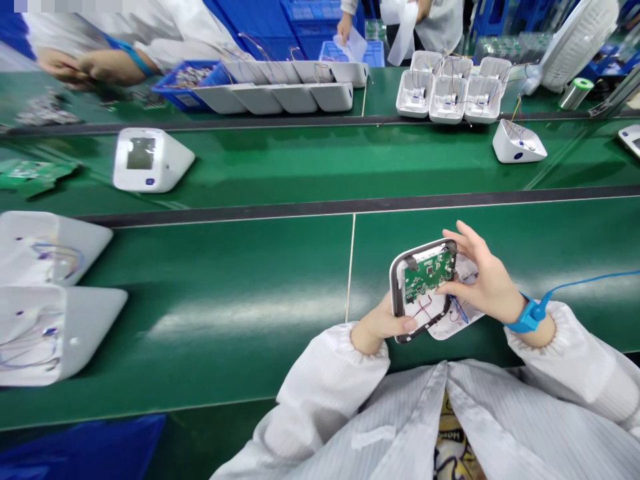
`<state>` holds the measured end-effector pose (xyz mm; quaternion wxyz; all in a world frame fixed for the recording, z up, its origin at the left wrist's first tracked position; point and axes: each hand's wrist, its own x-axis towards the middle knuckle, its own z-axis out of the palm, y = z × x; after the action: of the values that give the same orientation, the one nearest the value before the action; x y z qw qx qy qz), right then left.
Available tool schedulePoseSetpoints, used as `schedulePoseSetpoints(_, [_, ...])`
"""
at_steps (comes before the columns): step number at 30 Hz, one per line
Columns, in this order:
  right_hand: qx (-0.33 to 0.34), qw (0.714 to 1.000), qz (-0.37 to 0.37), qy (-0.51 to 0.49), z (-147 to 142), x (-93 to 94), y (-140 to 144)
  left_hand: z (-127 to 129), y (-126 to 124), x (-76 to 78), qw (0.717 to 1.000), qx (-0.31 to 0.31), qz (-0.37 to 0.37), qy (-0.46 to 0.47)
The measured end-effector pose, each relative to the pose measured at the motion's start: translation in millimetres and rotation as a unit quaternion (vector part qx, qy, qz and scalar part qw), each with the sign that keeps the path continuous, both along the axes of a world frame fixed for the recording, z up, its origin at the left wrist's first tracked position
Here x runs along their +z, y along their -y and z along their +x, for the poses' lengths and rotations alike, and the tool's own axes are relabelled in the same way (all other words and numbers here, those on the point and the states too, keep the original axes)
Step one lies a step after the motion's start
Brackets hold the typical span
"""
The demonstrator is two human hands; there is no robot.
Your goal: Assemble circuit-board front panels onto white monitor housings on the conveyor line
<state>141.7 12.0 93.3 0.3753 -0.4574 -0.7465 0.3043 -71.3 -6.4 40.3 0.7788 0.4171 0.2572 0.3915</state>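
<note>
My left hand (pixel 379 325) grips the lower left edge of a white device cover (pixel 395 290) with a dark rim, its thumb on the near corner. The cover is tilted, its inner side up, and a green circuit board (pixel 425 275) sits in it. My right hand (pixel 490 283) holds the cover's right side, thumb at the board's lower right edge and fingers around the top right corner. Below the cover, partly hidden, lies a white housing (pixel 447 328) with red and blue wires. A blue wrist strap (pixel 527 318) with a cord is on my right wrist.
White housings (pixel 95 327) with wires stand at the left. Beyond the black rail, an assembled device (pixel 150 160) and a wired housing (pixel 520 143) are on the green belt. Farther back are rows of housings (pixel 320 99), a blue bin (pixel 185 100), a fan (pixel 580 43) and co-workers' hands.
</note>
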Motion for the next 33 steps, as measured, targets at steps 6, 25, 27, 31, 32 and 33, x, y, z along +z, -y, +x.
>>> schedulePoseSetpoints(6, [0.013, 0.997, 0.073, -0.027, -3, 6.0, 7, -32, -32, 42.0, 0.939, 0.122, 0.256, -0.195])
schedulePoseSetpoints(25, [0.103, 0.865, 0.096, 0.482, -21, 7.8, -39, 16, -2, -28.4, 0.911, 0.186, 0.341, -0.139])
schedulePoseSetpoints(27, [0.106, 0.861, 0.109, 0.486, -27, 1.9, -35, 15, -7, -27.1, 0.918, 0.171, 0.343, -0.106])
schedulePoseSetpoints(31, [0.108, 0.880, 0.139, 0.440, -19, -2.2, -32, 12, -15, -28.2, 0.925, 0.145, 0.344, -0.066])
schedulePoseSetpoints(32, [0.101, 0.891, 0.148, 0.417, -15, -3.6, -33, 12, -15, -29.8, 0.926, 0.142, 0.343, -0.064])
schedulePoseSetpoints(33, [0.094, 0.902, 0.156, 0.392, -12, -5.2, -34, 12, -16, -31.7, 0.928, 0.141, 0.338, -0.061])
